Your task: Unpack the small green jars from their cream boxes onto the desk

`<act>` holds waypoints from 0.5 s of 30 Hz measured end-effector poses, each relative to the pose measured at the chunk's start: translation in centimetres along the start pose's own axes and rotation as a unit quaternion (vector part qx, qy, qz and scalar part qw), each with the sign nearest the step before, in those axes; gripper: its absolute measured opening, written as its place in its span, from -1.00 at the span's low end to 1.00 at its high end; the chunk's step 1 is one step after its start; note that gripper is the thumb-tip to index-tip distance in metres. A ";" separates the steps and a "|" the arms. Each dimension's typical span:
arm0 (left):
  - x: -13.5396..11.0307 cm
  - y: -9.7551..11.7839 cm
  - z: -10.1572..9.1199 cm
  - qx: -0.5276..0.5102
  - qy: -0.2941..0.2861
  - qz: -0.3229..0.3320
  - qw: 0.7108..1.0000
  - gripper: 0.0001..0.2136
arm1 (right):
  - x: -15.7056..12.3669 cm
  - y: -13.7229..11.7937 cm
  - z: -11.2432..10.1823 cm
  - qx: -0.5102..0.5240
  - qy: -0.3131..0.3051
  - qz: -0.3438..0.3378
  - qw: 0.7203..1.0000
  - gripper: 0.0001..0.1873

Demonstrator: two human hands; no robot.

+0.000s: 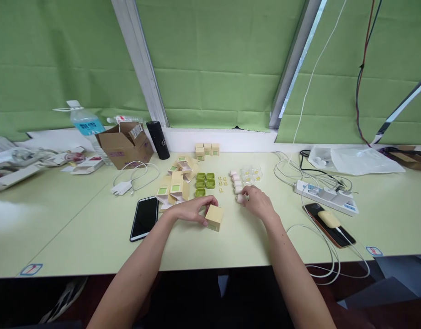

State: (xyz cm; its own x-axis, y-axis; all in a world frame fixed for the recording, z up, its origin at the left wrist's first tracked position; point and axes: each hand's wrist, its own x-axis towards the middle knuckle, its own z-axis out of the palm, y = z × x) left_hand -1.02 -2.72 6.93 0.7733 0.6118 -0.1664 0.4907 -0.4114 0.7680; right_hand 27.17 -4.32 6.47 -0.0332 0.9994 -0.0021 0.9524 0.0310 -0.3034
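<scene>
Pale bench (203,251), long, near edge toward the wearer. Left of the middle of that edge, a dark-screened phone (144,218); off toward the near right corner, a second phone (337,234) with a yellow case (329,219) on it.

Inward from mid near edge: box (215,215), tan, upright, top flat and looking closed. Left hand (195,210) clamped on it, thumb at its left side, fingers behind. Contents not visible. Right hand (258,202) touches the nearest pink jar (241,199) with its fingertips; cannot tell if they are closed on it.

Farther in, loose parts in groups: five green trays (200,184), five small yellow pieces (221,183), a column of pink jars (234,177), then clear cups (256,171) toward the right edge; exact cup count unclear. Open cartons (178,186) overlap to the left of the trays, flaps spread.

At mid far edge, four closed boxes (215,149) stand bunched. Judgement: these look finished, the one in hand perhaps nearly so. About five sets appear left, parts outside and cartons unfilled; probably under halfway.
</scene>
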 end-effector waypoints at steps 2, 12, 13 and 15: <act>0.1 -0.1 0.1 -0.003 0.003 0.003 1.000 -0.51 | 0.2 0.1 0.5 0.010 -0.004 -0.012 1.000 -0.73; 0.4 -0.2 0.3 -0.015 0.020 0.009 1.000 -0.52 | 1.0 0.9 1.8 0.070 0.024 -0.022 0.997 -0.72; 0.4 -0.2 0.3 -0.015 0.019 0.005 1.000 -0.52 | 0.9 1.0 1.9 0.078 0.025 -0.020 0.996 -0.70; 0.4 -0.2 0.3 -0.017 0.016 0.000 1.000 -0.51 | 0.9 1.2 2.0 0.091 0.023 -0.020 0.995 -0.68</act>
State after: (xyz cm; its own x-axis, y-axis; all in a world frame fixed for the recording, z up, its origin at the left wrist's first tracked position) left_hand -0.67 -2.58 6.50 0.7600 0.6333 -0.1460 0.4756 -0.3888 0.7891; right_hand 27.67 -3.43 4.18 -0.0516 0.9971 0.0562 0.8798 0.0720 -0.4700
